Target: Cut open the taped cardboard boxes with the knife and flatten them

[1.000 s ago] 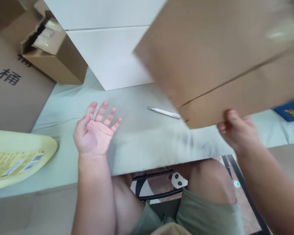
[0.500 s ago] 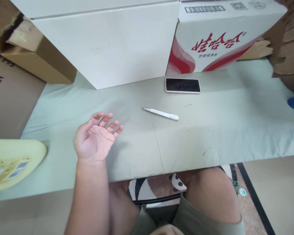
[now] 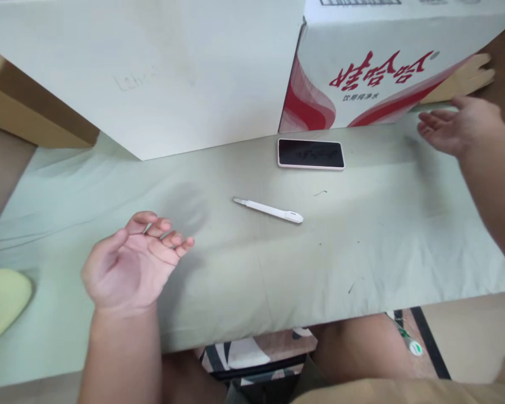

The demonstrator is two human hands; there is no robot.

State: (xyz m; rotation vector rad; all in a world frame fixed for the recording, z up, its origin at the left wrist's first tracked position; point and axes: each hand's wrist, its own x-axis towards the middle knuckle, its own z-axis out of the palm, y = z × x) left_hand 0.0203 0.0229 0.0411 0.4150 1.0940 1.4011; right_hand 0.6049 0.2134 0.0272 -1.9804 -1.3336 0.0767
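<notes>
My left hand (image 3: 137, 261) is palm up over the left part of the cloth-covered table, fingers apart and loosely curled, with nothing in it. To its right lies a slim white knife-like tool (image 3: 268, 210) with a narrow grey tip pointing left; its exact kind is unclear. Behind the tool rests a phone (image 3: 311, 154) with a dark screen and pale pink edge. On the far right, my right hand (image 3: 458, 126) is held above the table near the printed carton, fingers stretched out and empty. Neither hand touches the tool or the phone.
A large white box (image 3: 185, 78) and a red-and-white printed carton (image 3: 362, 73) line the back of the table. Brown cardboard (image 3: 37, 106) stands at the left. A pale yellow object (image 3: 4, 303) sits at the left edge. The pale green tablecloth (image 3: 219, 292) carries small dark scraps.
My right hand has come into view at the right. My left hand has moved left and nearer the front edge. The camera view has shifted closer; tool and phone still lie on the table.
</notes>
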